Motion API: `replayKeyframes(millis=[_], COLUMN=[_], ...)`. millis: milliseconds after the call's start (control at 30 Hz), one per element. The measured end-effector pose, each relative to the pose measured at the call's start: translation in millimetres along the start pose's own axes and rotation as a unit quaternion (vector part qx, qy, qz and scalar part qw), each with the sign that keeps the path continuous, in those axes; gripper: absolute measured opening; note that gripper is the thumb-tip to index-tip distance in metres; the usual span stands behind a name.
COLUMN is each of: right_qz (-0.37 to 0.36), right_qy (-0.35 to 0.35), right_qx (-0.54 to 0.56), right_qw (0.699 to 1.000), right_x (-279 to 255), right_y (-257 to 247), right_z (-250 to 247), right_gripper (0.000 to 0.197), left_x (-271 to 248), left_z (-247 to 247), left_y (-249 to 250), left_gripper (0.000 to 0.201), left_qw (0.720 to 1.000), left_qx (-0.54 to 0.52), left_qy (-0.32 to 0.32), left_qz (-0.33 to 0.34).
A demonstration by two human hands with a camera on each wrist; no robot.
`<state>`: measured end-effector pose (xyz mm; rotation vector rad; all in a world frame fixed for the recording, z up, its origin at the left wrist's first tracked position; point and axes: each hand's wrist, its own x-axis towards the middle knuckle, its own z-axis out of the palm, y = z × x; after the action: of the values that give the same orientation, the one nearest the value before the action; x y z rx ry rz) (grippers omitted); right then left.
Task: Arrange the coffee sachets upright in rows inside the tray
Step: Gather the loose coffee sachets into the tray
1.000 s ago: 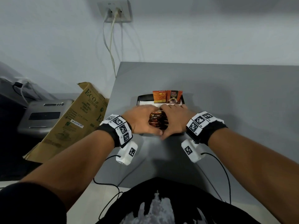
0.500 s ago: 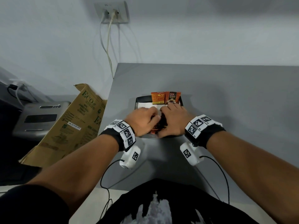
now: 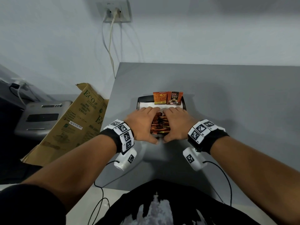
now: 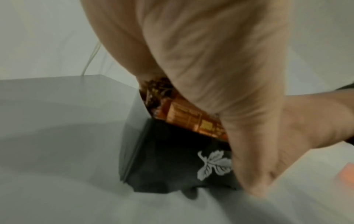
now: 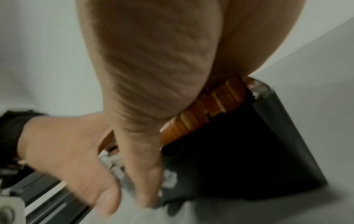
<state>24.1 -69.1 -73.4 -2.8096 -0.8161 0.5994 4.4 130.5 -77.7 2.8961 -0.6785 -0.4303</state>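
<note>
A black tray [image 3: 140, 101] lined with white paper sits on the grey table [image 3: 235, 114]. Two sachets stand upright against its far wall, one orange [image 3: 159, 98] and one black [image 3: 174, 98]. In the near half a bundle of orange coffee sachets [image 3: 159, 124] stands on edge. My left hand [image 3: 142, 124] and right hand [image 3: 177, 124] grip it from either side, fingers over the far end and thumbs at the near wall. The left wrist view shows the sachets [image 4: 184, 119] above the leaf-printed tray wall [image 4: 168, 159]. In the right wrist view the sachets [image 5: 206, 109] are pressed under my palm.
A brown cardboard box [image 3: 78, 120] leans by the table's left edge, beside a grey device [image 3: 42, 116]. A wall socket [image 3: 114, 12] has cables hanging down behind the table. Wrist-camera cables trail over the near table edge.
My hands have eased slightly apart over the bundle, so more of the sachets' top edges show between them. The bundle now sits lower in the tray's near half.
</note>
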Motion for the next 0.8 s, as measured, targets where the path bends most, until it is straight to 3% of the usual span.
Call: replayKeyframes(millis=[167, 400, 600, 733, 800], right_qz=[-0.005, 0.004, 0.001, 0.001, 0.001], right_qy=[0.01, 0.03, -0.001, -0.013, -0.031], right_qx=[-0.029, -0.017, 0.024, 0.043, 0.061], right_qw=[1.0, 0.999, 1.0, 0.999, 0.998], right_x=[2, 4, 2, 3, 4], right_y=[-3, -3, -2, -1, 0], right_z=[4, 12, -1, -13, -16], right_gripper=[0.096, 0.097, 0.089, 0.103, 0.095], left_x=[0, -3, 2, 2, 2], left_z=[7, 14, -3, -16, -21], left_y=[7, 15, 14, 12, 11], left_gripper=[0.083, 0.091, 0.082, 0.084, 0.075], left_qw=[0.998, 0.996, 0.999, 0.998, 0.996], left_qx=[0.028, 0.053, -0.01, -0.043, -0.079], left_qy=[0.05, 0.064, 0.026, -0.003, -0.013], left_qz=[0.002, -0.018, -0.034, -0.043, -0.043])
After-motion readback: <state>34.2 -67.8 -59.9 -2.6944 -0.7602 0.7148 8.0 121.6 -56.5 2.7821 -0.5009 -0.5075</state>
